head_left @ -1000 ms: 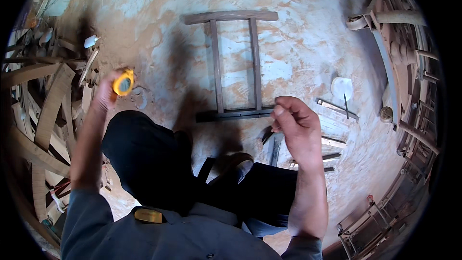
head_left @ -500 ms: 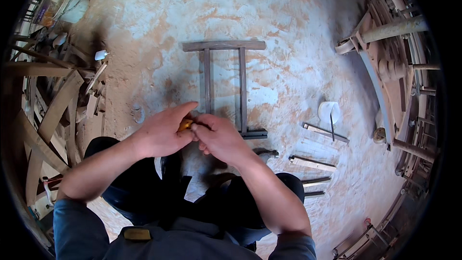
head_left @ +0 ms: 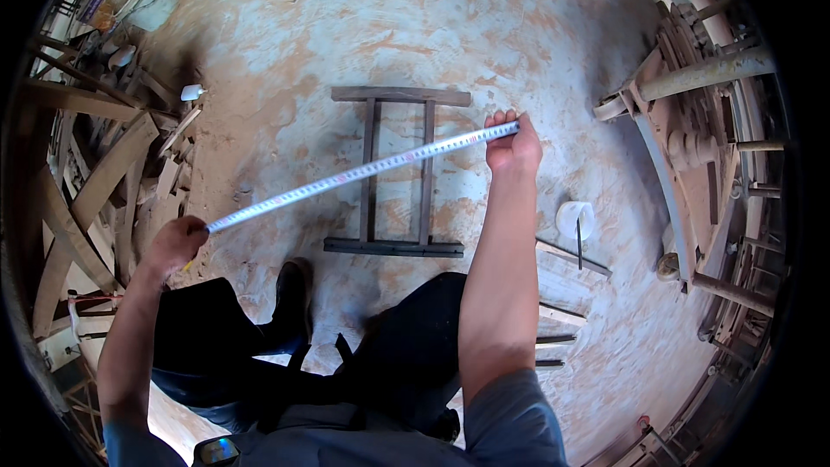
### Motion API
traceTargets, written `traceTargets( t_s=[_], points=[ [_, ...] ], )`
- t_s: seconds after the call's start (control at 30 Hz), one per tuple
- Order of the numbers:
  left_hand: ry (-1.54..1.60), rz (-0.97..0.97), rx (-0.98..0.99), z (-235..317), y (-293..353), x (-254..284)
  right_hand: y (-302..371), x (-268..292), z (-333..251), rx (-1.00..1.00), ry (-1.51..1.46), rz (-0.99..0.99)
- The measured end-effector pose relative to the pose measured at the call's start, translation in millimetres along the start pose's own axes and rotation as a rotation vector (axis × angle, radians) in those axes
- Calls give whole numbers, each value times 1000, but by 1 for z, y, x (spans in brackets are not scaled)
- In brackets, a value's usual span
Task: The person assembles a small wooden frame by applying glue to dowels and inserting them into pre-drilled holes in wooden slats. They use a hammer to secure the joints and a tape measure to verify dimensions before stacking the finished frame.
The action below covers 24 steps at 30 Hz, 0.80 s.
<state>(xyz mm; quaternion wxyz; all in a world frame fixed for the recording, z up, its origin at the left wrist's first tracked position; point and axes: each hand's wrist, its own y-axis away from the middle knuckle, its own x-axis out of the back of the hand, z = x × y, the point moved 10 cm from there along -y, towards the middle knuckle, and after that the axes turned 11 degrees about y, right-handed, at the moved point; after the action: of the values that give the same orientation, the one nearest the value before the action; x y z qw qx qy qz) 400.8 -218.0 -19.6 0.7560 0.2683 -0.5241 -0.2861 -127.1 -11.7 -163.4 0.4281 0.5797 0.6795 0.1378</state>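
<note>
A white tape measure (head_left: 341, 177) is drawn out in a slanting line between my two hands. My left hand (head_left: 176, 247) is closed at its lower left end; a bit of yellow shows under the fingers, but the case is mostly hidden. The tape's upper right end is pinched in my right hand (head_left: 513, 145), farther out. Below the tape lies a dark wooden frame (head_left: 369, 134) on the floor, made of two crossbars joined by two uprights. The blade passes over both uprights, above the frame.
Right of my knees stand a white tub (head_left: 568, 220) with a dark stick in it and several wooden strips (head_left: 562, 315). Scrap wood (head_left: 112, 169) is heaped at the left, near a small white bottle (head_left: 192, 92). A rack of timber (head_left: 705, 147) lines the right side.
My hands were together over my lap around something yellow. They have moved far apart, left hand to the left, right hand up and right, and the tape now stretches between them.
</note>
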Motion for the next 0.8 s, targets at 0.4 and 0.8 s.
traceTargets(
  t_s=[0.4, 0.8],
  points=[
    [175, -212, -138, -67, -53, -191, 42, 11, -15, 104, 857, -34],
    [210, -187, 48, -99, -73, -251, 94, -21, -42, 284, 881, -153]
  ],
)
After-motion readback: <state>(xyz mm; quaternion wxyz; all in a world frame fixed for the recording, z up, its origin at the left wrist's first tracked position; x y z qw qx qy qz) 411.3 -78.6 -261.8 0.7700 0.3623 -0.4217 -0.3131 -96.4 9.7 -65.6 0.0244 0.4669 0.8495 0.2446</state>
